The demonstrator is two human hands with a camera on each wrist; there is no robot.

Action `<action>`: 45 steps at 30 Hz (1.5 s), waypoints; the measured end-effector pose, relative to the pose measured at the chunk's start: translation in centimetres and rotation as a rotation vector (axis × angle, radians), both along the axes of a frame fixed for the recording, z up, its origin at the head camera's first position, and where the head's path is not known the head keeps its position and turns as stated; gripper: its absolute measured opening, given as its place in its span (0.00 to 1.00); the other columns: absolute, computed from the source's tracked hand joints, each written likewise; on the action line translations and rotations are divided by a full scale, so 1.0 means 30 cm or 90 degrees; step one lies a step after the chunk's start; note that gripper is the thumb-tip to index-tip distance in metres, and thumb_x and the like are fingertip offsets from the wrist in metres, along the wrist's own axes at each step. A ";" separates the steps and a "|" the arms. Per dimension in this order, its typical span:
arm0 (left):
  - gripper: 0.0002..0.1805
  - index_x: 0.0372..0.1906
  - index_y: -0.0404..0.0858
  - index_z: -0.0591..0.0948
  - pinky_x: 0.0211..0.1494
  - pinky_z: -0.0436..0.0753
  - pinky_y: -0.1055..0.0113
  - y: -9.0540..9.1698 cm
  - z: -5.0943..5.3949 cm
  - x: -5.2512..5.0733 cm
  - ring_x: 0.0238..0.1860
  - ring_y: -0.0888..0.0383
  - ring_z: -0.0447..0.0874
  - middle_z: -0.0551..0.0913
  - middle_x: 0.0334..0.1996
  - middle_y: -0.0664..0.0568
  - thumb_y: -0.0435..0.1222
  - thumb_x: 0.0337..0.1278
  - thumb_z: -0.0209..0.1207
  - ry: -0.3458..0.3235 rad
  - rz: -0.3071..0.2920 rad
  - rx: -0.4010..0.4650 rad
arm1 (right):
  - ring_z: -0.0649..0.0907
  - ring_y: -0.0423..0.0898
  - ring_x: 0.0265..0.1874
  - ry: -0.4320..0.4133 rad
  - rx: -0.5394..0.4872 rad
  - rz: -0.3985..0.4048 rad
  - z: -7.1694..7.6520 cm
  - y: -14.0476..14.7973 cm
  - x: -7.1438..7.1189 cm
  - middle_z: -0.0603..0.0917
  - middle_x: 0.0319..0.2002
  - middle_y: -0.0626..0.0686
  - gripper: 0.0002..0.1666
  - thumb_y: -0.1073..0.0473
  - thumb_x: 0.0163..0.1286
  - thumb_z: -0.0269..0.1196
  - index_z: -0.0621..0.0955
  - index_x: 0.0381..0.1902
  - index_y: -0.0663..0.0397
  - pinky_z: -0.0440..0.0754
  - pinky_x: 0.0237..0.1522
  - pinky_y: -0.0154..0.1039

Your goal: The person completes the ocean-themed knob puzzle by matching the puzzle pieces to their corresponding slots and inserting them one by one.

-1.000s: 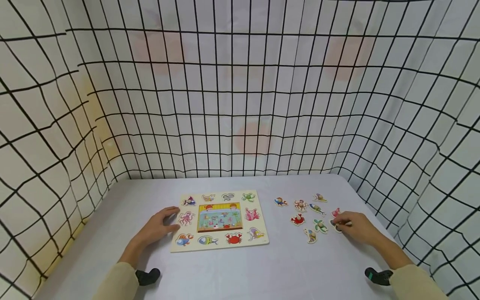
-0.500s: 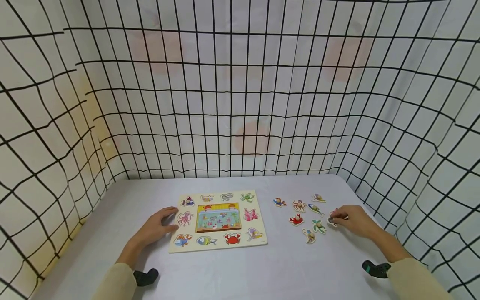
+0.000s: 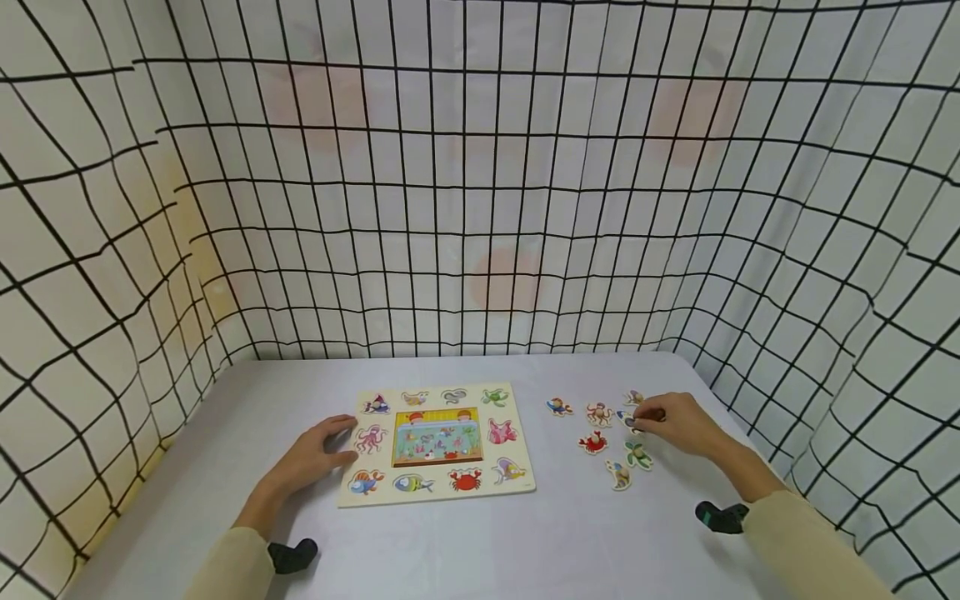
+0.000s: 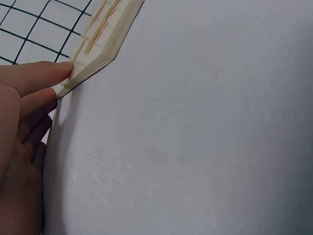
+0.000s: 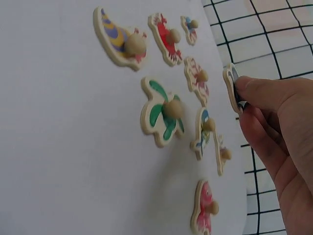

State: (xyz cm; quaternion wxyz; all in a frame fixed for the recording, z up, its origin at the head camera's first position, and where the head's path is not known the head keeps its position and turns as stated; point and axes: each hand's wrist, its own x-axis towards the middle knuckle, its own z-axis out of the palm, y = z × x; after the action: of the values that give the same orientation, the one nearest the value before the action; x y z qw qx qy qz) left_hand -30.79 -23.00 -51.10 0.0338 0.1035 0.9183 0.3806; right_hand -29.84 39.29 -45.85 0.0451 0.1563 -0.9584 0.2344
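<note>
My left hand lies at the left edge of a wooden puzzle board printed with sea animals. In the left wrist view, its thumb and a finger touch the board's edge. My right hand pinches a wooden puzzle piece with a dark grey print, raised off the table; its picture is mostly hidden by the fingers. Nearby lie several knobbed pieces: a red crab, an octopus, a green turtle-like piece, a striped shell, and a pink piece hidden from the head view.
Farther back lies a small blue-and-red piece. A fish piece and a snail-like piece sit below the right hand. White cloth covers the table. Black grid netting surrounds its back and sides.
The right hand has lifted the dark grey piece from the table's right side and moved it left and away from me, over the other pieces. Left hand and board stay in place.
</note>
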 end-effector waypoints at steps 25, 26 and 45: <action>0.38 0.73 0.33 0.72 0.76 0.52 0.33 0.000 -0.004 0.004 0.77 0.31 0.53 0.65 0.75 0.35 0.41 0.60 0.70 -0.004 0.009 -0.005 | 0.79 0.43 0.30 -0.021 -0.037 0.048 0.017 -0.198 -0.145 0.85 0.30 0.42 0.04 0.58 0.69 0.72 0.89 0.38 0.53 0.81 0.31 0.36; 0.38 0.73 0.33 0.72 0.76 0.52 0.32 0.000 -0.004 0.005 0.77 0.31 0.53 0.65 0.76 0.35 0.41 0.60 0.70 -0.005 0.008 -0.005 | 0.79 0.43 0.30 -0.021 -0.039 0.048 0.018 -0.207 -0.148 0.84 0.30 0.42 0.04 0.58 0.68 0.72 0.89 0.38 0.53 0.81 0.31 0.36; 0.37 0.72 0.33 0.73 0.76 0.53 0.32 -0.001 -0.008 0.001 0.77 0.31 0.54 0.65 0.75 0.35 0.41 0.60 0.69 0.009 -0.002 0.003 | 0.81 0.39 0.28 -0.001 -0.049 0.098 0.024 -0.425 -0.250 0.85 0.28 0.40 0.05 0.56 0.69 0.72 0.89 0.35 0.50 0.83 0.32 0.37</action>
State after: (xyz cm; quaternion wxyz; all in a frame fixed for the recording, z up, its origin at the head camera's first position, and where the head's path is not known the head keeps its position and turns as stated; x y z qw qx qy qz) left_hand -30.77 -23.03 -51.33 0.0275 0.1075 0.9176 0.3818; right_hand -37.35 26.55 -45.12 0.0319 0.2277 -0.9338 0.2740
